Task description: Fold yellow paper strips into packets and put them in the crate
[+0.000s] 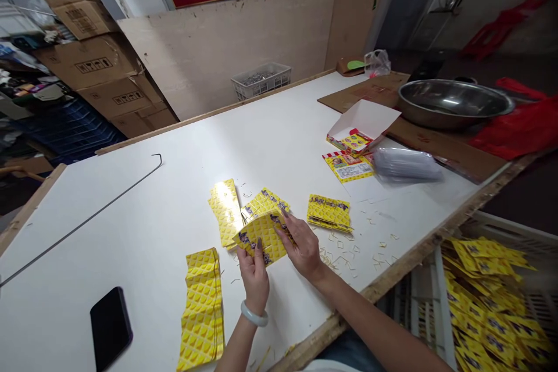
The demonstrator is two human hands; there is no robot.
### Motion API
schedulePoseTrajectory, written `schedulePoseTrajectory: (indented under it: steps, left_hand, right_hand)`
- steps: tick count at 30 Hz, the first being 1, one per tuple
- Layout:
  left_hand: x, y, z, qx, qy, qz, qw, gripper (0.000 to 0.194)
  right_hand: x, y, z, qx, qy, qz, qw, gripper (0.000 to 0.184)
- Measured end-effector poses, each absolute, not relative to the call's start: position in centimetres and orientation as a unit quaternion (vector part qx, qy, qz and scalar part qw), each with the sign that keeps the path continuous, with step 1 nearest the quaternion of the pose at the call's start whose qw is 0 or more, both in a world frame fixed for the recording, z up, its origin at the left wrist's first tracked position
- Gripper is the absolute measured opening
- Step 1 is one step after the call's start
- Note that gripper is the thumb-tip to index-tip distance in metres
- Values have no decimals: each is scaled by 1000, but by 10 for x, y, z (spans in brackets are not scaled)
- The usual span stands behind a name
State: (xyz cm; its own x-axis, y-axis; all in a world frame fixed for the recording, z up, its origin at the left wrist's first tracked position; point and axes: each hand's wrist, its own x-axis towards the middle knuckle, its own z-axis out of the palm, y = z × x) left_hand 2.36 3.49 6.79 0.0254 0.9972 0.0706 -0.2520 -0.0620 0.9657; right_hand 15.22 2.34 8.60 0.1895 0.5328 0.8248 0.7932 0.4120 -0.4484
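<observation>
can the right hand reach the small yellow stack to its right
Probably yes: the yellow stack lies close by, nothing between it and the right hand, though that hand holds a yellow strip.

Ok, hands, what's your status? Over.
Left hand, right hand: both holding bent, yellow, dark-printed sheet. Flat yellow patterned stack beside right hand. Thin, pale scraps littering white tabletop nearby.

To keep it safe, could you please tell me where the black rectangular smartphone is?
In the head view, the black smartphone lies at lower left on the white tabletop, just left of the long yellow patterned strips.
</observation>
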Motion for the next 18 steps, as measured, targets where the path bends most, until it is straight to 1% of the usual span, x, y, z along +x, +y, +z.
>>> schedulePoseTrajectory:
  steps: [4, 9, 12, 14, 16, 18]
  left_hand:
    - [19, 30, 68, 461, 419, 550, 556, 32]
    - [9, 13, 61, 472, 458, 496, 567, 35]
    - [1, -1, 50, 458, 488, 460, 583, 38]
    - [-4, -10, 40, 447, 515, 439, 585, 38]
    - [-8, -17, 30, 443, 536, 423, 581, 37]
    - [-10, -22, 22, 447, 551, 412, 572, 38]
  right_hand:
    - [152, 18, 79, -533, -629, -112, 555, 59]
    - [145, -3, 68, -572, -614, -34, 543, 48]
    - [138, -19, 65, -614, -578, -2, 538, 35]
    - [136, -26, 61, -624, -566, 67, 535, 25]
    - [137, -27, 55, -623, -550, 176, 528, 16]
    - [141, -22, 47, -639, -522, 272, 495, 14]
